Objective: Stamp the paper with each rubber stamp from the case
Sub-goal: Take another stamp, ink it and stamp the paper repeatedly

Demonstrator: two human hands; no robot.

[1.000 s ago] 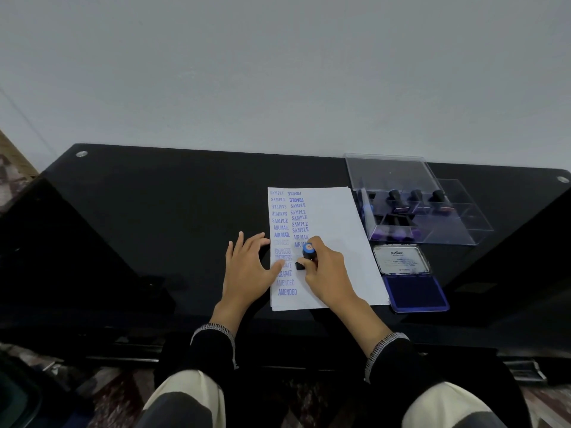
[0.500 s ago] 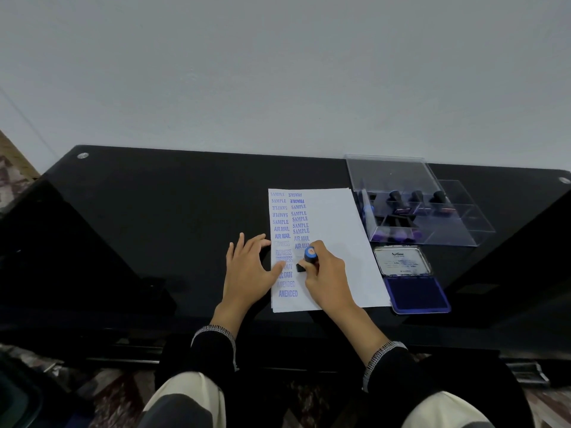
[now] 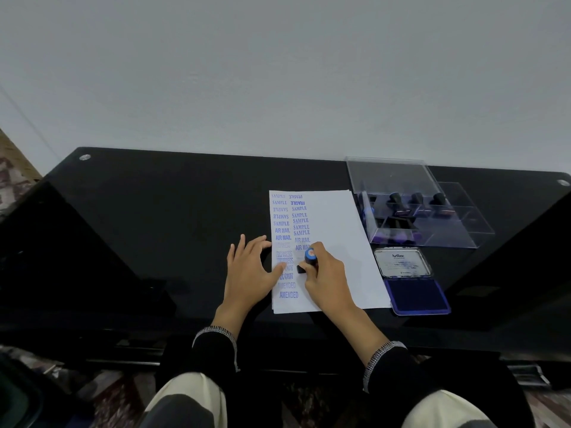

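Head view: a rubber stamp (image 3: 309, 260) with a blue-capped handle is gripped by the curled fingers of the right hand (image 3: 326, 274) and is set base-down on the white paper (image 3: 336, 239), just below the second column of blue imprints. The paper's left edge is pressed flat by the left hand (image 3: 251, 268), whose fingers are spread straight and whose thumb lies across the printed column. To the right of the sheet on the black tabletop (image 3: 154, 230), an opened blue ink pad (image 3: 415, 293) is placed, and behind it the clear case (image 3: 414, 205) with further dark-handled stamps (image 3: 417, 200) standing inside.
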